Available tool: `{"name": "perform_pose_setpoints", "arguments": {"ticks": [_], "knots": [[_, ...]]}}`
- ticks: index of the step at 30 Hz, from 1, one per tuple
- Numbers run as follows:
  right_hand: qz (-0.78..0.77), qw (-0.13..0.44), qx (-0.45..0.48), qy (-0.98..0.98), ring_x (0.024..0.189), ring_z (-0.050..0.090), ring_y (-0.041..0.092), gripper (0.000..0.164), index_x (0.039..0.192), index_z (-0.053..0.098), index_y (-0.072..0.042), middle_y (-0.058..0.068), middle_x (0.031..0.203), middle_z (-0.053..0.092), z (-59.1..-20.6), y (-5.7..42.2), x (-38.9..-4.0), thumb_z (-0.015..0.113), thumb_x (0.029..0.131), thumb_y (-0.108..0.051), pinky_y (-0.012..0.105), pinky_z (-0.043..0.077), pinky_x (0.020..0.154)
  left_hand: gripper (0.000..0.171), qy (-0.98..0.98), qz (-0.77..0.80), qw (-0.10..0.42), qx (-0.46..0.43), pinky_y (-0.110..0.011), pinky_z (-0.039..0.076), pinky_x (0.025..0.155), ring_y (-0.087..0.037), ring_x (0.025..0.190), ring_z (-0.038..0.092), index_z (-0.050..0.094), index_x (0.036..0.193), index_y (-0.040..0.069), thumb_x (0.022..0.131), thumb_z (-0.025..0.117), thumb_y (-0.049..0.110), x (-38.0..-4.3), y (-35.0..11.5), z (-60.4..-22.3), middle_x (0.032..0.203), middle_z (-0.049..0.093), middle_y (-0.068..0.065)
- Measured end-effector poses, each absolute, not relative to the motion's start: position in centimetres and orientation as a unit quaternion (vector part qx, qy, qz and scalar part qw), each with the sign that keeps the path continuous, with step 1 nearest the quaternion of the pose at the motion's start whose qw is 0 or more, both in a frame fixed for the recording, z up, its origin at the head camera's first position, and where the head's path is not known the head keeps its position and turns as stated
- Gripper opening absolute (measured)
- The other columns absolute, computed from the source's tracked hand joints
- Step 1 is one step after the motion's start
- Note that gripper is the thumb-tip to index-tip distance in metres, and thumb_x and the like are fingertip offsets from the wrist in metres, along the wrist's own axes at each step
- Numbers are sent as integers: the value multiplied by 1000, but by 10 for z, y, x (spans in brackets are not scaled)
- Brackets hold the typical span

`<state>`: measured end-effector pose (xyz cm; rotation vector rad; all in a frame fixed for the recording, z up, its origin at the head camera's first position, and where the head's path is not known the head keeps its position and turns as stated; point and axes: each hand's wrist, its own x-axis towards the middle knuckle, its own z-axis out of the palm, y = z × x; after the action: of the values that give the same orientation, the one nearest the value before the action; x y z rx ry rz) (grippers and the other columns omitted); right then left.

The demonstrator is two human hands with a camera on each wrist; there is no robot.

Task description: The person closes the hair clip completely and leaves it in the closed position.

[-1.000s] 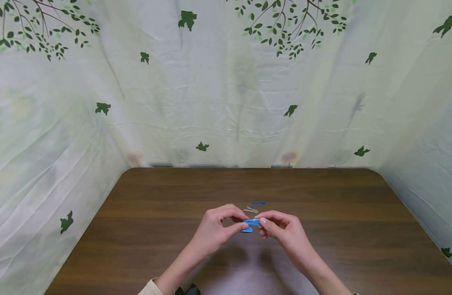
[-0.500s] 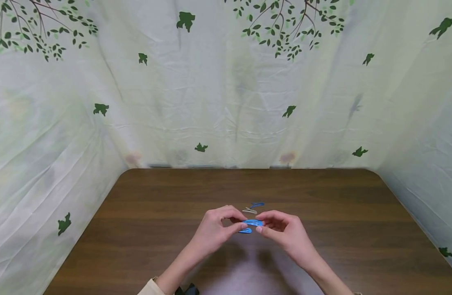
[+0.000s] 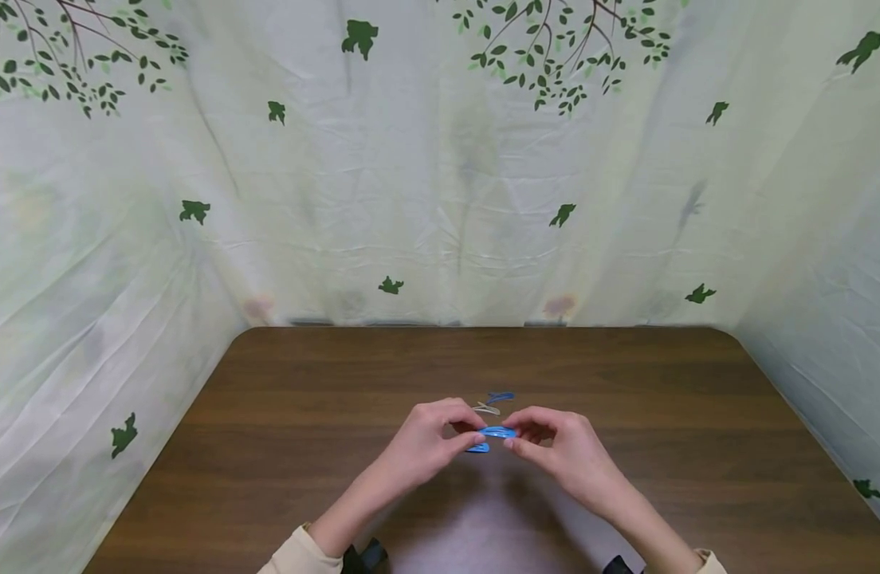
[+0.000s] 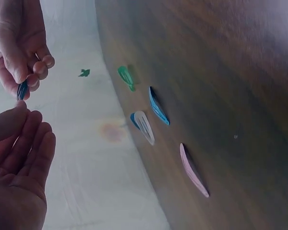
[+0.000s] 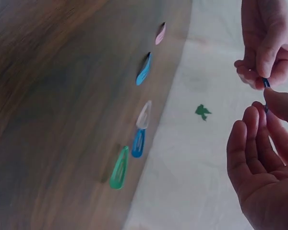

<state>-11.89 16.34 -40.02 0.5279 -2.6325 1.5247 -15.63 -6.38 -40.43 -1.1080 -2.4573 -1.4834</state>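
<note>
Between my two hands, above the table, is a light blue snap hair clip. My left hand pinches its left end between thumb and forefinger. At the other end, the thumb and forefinger of my right hand take hold of it. In the left wrist view the held clip looks dark and is seen edge-on. Another light blue hair clip lies on the table just below the hands. Beyond them rest a whitish clip and a darker blue clip.
A green clip and a pink clip lie in the same loose row on the brown wooden table. White cloth printed with leaves and birds hangs behind the table and at both sides.
Half a second ago the right thumb had slid down from the clip's end, showing more of it; now thumb and forefinger close on that end again. Hands and clip have shifted slightly right.
</note>
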Motion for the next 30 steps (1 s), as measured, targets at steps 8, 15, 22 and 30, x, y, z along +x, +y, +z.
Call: {"name": "perform_pose_setpoints", "arguments": {"ticks": [8,15,22,30], "knots": [[485,33,193,-852,75,64,10,18,98,71,-26,-13,84,68,-405,172,-127,79,84,-18,29,54,73,8,-809,-449,18,-378,-27,54,73,-3,79,62,74,88,10,83,79,6,-166,-58,-401,84,66,10],[470,30,200,-859,77,63,10,18,98,72,-26,-12,86,66,-413,181,-135,80,83,-19,28,54,72,12,-818,-448,-8,-359,-31,55,72,-4,76,60,72,86,13,82,80,5,-175,-53,-408,82,64,12],[463,8,188,-866,75,63,10,14,97,74,-22,-11,84,66,-421,187,-143,79,84,-21,27,54,71,11,-829,-434,-32,-351,-22,52,68,-2,73,59,71,84,15,83,79,7,-183,-45,-419,80,63,14],[445,-3,177,-878,73,62,10,14,95,74,-20,-10,80,65,-431,193,-150,79,84,-14,27,53,67,10,-839,-422,-53,-339,-21,48,62,-2,66,56,71,80,15,82,79,10,-191,-34,-428,72,61,14]]}}
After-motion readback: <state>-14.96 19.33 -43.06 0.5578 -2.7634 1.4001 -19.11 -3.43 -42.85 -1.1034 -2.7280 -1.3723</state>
